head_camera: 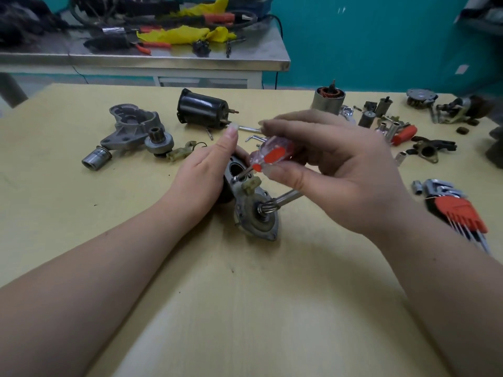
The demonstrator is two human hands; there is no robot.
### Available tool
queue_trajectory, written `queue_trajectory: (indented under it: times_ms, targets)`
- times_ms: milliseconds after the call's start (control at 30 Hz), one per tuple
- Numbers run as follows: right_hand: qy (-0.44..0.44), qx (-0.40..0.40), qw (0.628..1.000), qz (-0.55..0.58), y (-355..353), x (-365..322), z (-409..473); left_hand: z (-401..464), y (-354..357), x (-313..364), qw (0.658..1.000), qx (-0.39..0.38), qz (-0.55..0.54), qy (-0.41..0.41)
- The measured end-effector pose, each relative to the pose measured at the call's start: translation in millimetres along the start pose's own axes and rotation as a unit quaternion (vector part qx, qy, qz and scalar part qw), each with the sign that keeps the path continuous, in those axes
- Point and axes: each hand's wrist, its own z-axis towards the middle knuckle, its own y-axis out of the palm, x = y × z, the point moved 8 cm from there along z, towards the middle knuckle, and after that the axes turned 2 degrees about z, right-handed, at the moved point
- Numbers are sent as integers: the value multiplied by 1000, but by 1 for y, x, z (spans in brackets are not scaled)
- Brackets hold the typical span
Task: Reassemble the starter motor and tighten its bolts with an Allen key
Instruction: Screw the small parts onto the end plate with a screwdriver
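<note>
The motor lies mid worktop. L hand wraps its grip round the motor's dark end. R hand pinches a screwdriver w/ clear-red handle, tip down on the motor's plate. Allen keys in a red holder lie at the right. Housing & black can sit farther back.

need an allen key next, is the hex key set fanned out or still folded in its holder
Folded in. The hex key set lies on the table with all keys bunched parallel in the orange holder, none swung out.
</note>
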Motion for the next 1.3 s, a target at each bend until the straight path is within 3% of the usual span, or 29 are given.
queue_trajectory:
  times_ms: [133, 333, 467, 700, 1300]
  targets:
    - [5, 12, 1000, -13, 3, 5, -2, 3, -1, -3, 1000, 11, 1, -3]
    - [75, 117, 990, 13, 1, 18, -6, 5, -1, -6, 1000, 26, -8, -5]
    - [99, 96, 990, 16, 7, 24, -9, 4, 0, -5, 999, 26, -18, -1]
    - [96, 153, 981, 74, 12, 25, -11, 4, -1, -5, 999, 23, -23, -7]
    - [116, 159, 969, 148, 17, 32, -14, 4, -1, -6, 999, 36, 0, -16]
